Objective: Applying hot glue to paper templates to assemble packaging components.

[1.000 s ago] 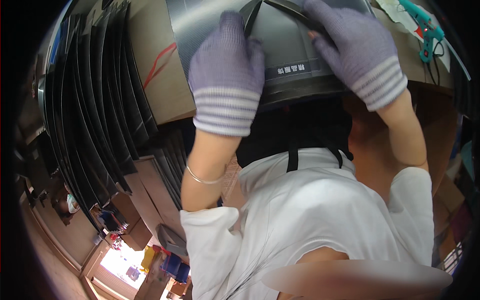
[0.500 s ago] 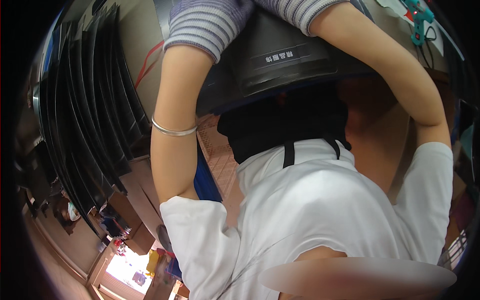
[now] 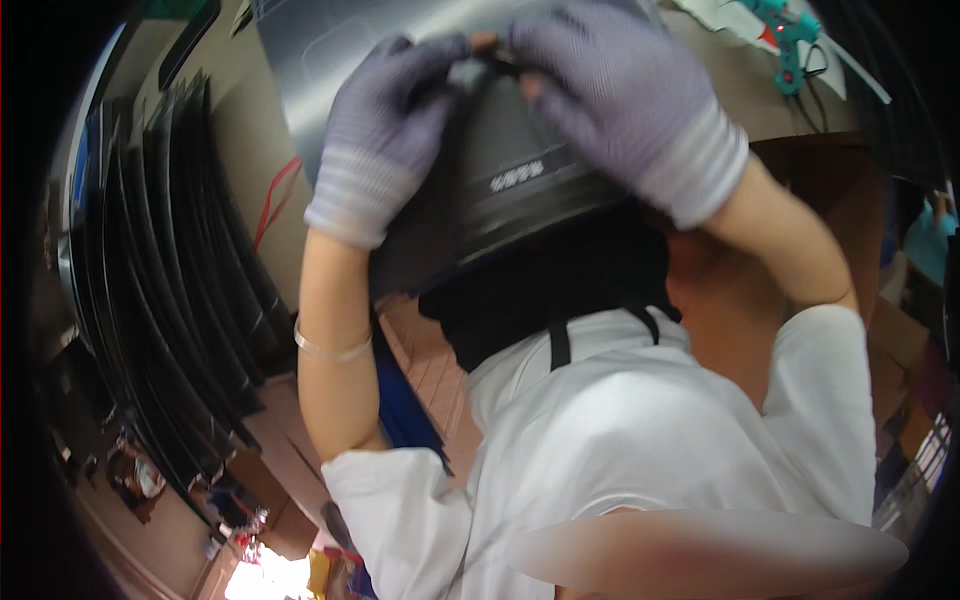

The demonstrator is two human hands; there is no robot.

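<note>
My left hand (image 3: 385, 125), in a purple knitted glove with a pale striped cuff, is bent over a dark grey glossy flat bag or sheet (image 3: 520, 210) lying at the table's near edge. Opposite it, my right hand (image 3: 620, 95) wears a matching glove. Bare fingertips poke out, and the fingers of both hands are closed and nearly meet above the sheet. A small dark strip seems to lie between them, but blur and the fingers hide what it is. Pale print marks the sheet's near part.
Many long black sheets (image 3: 160, 270) hang or stand in a row at the left. A red ribbon (image 3: 268, 205) lies beside them. A teal glue gun (image 3: 790, 45) with a dark cord rests on the table at the upper right, near white paper.
Both hands have come nearer to me, from the top edge into full view. Their fingers have drawn together over the dark sheet. The view has shifted slightly.
</note>
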